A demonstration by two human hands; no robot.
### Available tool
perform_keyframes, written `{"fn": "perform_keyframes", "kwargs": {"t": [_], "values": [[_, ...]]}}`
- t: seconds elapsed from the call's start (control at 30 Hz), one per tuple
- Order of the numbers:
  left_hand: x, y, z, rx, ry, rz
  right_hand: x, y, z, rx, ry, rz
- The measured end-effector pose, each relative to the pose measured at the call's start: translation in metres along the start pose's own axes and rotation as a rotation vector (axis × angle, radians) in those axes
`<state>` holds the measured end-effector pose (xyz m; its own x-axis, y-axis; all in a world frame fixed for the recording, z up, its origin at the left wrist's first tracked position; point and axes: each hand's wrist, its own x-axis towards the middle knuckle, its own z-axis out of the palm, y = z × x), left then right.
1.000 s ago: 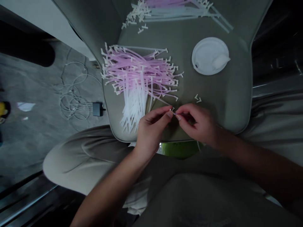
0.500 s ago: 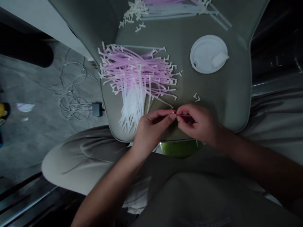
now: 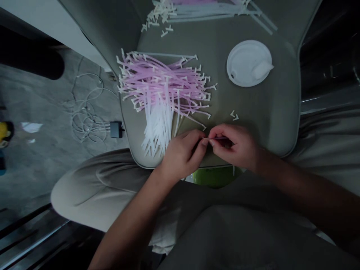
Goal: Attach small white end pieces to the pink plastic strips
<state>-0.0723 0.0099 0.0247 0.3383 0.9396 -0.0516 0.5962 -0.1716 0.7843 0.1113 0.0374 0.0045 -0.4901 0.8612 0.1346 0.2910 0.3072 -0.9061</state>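
In the head view my left hand (image 3: 184, 152) and my right hand (image 3: 236, 144) meet fingertip to fingertip over the front of the seat. The left thumb and fingertips pinch a small white connector (image 3: 206, 138), mostly covered by the fingers. Held in my right hand is a thin pale purple tube (image 3: 222, 138), whose near end meets the connector. Just left of the hands lies a heap of purple tubes (image 3: 165, 77) with white fittings on their ends. White tubes (image 3: 159, 123) fan out over the heap's lower side. Two loose white connectors (image 3: 234, 115) sit beyond my right hand.
A grey-green chair seat (image 3: 213, 90) serves as the work surface. On it are a white round lid (image 3: 249, 62), a bundle of long pale tubes (image 3: 208, 13) and a pile of loose connectors (image 3: 160, 15). A black box with coiled cables (image 3: 116, 129) lies on the floor.
My left hand has rolled and shifted slightly lower, its fingers now more curled around the connector. My right hand has stayed nearly still with the tube.
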Motion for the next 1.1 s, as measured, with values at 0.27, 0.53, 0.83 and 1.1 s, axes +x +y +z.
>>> {"fn": "perform_keyframes", "kwargs": {"t": [0.27,0.53,0.83,1.1], "values": [[0.000,-0.001,0.015,-0.217,0.146,-0.023,0.000,-0.004,0.000,0.109,0.048,0.057],[-0.003,-0.009,0.029,-0.367,0.314,-0.115,0.001,-0.005,-0.001,0.072,0.053,0.050],[-0.001,-0.007,0.030,-0.343,0.318,-0.127,-0.001,-0.002,0.001,-0.063,0.062,-0.017],[0.002,-0.004,0.027,-0.339,0.253,-0.113,-0.002,0.001,0.002,-0.094,0.075,-0.027]]}}
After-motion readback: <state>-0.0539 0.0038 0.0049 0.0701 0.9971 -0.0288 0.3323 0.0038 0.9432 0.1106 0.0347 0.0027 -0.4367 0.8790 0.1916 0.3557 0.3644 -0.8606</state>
